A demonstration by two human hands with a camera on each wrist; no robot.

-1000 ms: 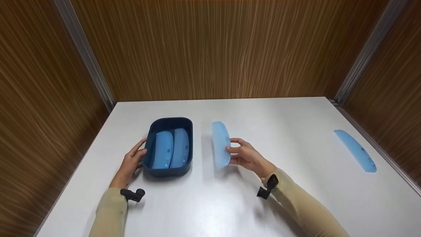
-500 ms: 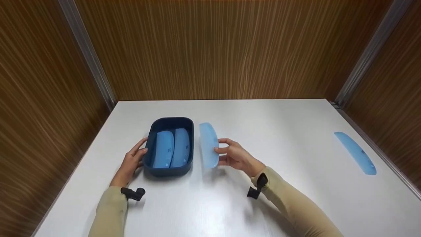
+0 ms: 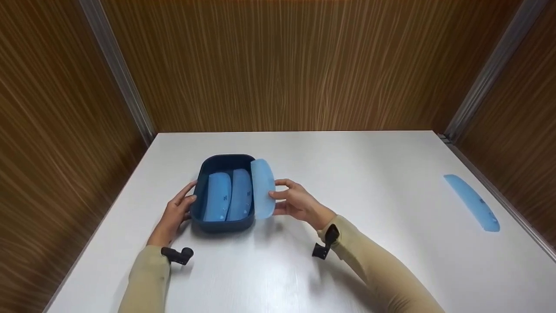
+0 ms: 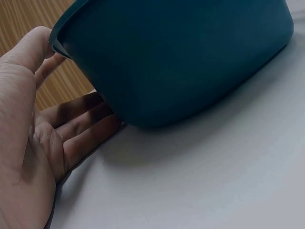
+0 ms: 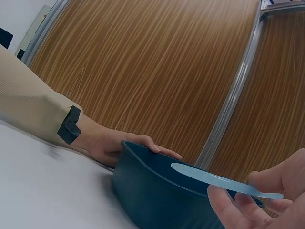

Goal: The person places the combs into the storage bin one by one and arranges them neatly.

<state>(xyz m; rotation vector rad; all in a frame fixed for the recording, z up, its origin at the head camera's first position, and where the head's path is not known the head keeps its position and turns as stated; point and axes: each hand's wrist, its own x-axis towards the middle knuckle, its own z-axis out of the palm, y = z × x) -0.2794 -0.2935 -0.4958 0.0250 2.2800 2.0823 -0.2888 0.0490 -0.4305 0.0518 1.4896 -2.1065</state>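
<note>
A dark-blue tub [image 3: 223, 227] with rounded corners stands left of centre in the head view. Inside it two light-blue, half-moon-shaped combs [image 3: 219, 195] lie side by side. My left hand [image 3: 174, 214] steadies the tub from the left, thumb at the rim and fairly straight fingers along the outer wall, as the left wrist view shows. With my right hand [image 3: 297, 202] I pinch another comb [image 3: 263, 187] by its curved edge, thumb on top and fingers beneath. It is raised, overlapping the tub's right rim in the head view. From the right wrist it appears edge-on over the opening.
One more light-blue comb [image 3: 471, 202] lies at the far right of the white table [image 3: 369, 174]. Wood-grain panels [image 3: 278, 65] rise behind the table and at both sides. Each sleeve has a small black camera [image 3: 177, 255] at the wrist.
My right hand has carried its comb leftward, from over the bare table to the tub's right rim. The left hand, the tub and the combs inside hold nearly the same places.
</note>
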